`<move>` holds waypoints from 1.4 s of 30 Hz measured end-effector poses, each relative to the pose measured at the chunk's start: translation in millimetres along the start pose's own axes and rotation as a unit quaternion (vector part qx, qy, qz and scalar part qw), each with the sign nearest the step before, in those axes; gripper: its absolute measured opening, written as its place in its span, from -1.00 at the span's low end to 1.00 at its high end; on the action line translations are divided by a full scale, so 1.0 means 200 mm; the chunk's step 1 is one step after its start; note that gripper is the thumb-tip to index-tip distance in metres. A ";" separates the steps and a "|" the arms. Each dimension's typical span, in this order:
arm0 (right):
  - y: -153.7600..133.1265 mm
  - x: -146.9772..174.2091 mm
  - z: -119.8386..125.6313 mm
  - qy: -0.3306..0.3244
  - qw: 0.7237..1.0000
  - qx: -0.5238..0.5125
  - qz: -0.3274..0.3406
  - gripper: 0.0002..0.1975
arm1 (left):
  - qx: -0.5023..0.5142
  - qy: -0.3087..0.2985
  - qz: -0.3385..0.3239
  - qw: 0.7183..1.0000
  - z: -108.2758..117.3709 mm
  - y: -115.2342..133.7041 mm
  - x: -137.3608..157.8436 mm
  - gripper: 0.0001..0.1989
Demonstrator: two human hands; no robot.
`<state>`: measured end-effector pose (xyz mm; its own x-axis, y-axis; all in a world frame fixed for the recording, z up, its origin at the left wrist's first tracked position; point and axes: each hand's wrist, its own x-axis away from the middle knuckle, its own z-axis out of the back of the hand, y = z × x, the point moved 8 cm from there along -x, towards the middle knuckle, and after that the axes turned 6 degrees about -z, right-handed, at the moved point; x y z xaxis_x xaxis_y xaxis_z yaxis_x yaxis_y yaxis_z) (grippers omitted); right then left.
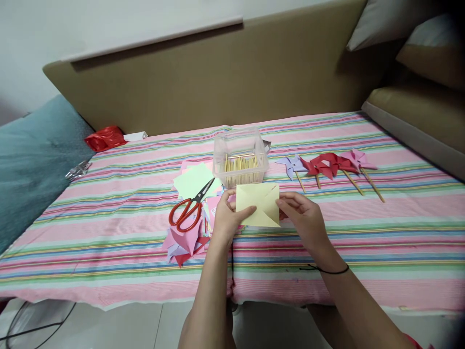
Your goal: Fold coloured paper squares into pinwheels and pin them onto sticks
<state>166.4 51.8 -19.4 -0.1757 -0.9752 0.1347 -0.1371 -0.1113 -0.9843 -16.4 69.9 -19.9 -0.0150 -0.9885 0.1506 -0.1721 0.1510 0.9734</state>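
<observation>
A square of pale yellow paper (256,198) with diagonal slits at its corners is held up between both hands. My left hand (229,215) pinches its left side, the thumb lying across the front. At the right edge, my right hand (301,213) grips the sheet between thumb and fingers. Just left of my left hand, scissors (187,213) with red handles lie on a pile of coloured paper, blades pointing away. Pale green sheets (194,179) lie behind them, and pink, purple and red cut pieces (183,240) sit nearer the front.
Behind the paper stands a clear plastic box (240,140) of short wooden sticks (241,164). Several finished pinwheels, one a red pinwheel (323,165), lie to the right on the striped cloth (109,218). A red plastic bag (105,139) rests at the far left.
</observation>
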 end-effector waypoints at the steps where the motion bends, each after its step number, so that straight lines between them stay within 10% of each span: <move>1: 0.00 0.00 0.01 0.013 1.000 -0.005 0.010 -0.80 | -0.005 -0.007 0.004 1.000 -0.01 -0.01 0.00 -0.40; 8: -0.04 0.01 0.05 0.059 0.995 0.031 0.070 -0.85 | 0.007 -0.099 0.009 0.995 -0.10 -0.03 0.01 -0.42; 29: -0.05 0.02 0.05 0.048 0.991 0.089 0.089 -0.78 | 0.006 -0.080 0.008 0.997 -0.07 -0.02 0.01 -0.45; 36: -0.05 0.02 -0.06 -0.140 0.985 0.061 0.079 -0.80 | 0.031 -0.043 -0.004 0.999 -0.02 0.00 0.00 -0.48; 42: -0.03 0.01 -0.06 -0.157 0.985 0.059 0.047 -0.82 | 0.031 -0.050 -0.001 0.998 -0.02 0.01 0.00 -0.49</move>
<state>155.3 52.9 -11.8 0.1305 -0.9913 0.0187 -0.0170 -0.0211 -0.9996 -13.3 70.0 -18.2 -0.1120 -0.9853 0.1288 -0.2320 0.1520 0.9608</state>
